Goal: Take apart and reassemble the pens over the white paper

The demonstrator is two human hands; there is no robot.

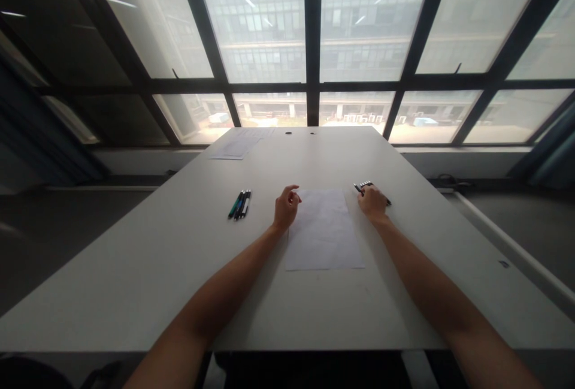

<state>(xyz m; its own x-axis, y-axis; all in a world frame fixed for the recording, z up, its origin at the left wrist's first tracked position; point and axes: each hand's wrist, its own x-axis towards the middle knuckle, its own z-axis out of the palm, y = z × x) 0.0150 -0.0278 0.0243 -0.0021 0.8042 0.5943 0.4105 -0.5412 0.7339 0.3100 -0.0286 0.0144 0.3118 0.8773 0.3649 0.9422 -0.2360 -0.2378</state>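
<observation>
A white sheet of paper [324, 230] lies flat in the middle of the white table [179, 269]. My left hand [286, 206] rests at the sheet's upper left corner, fingers curled in a loose pinch, with nothing visible in them. My right hand [372, 201] sits at the sheet's upper right corner, fingers closed over a bunch of dark pens [365, 186] lying on the table. A second small group of pens [239, 204], black and green, lies to the left, apart from both hands.
More papers [238, 146] lie at the table's far left edge, near two small round holes [288, 133] in the top. Large windows with dark frames stand behind the table. The table's near edge runs just above my elbows.
</observation>
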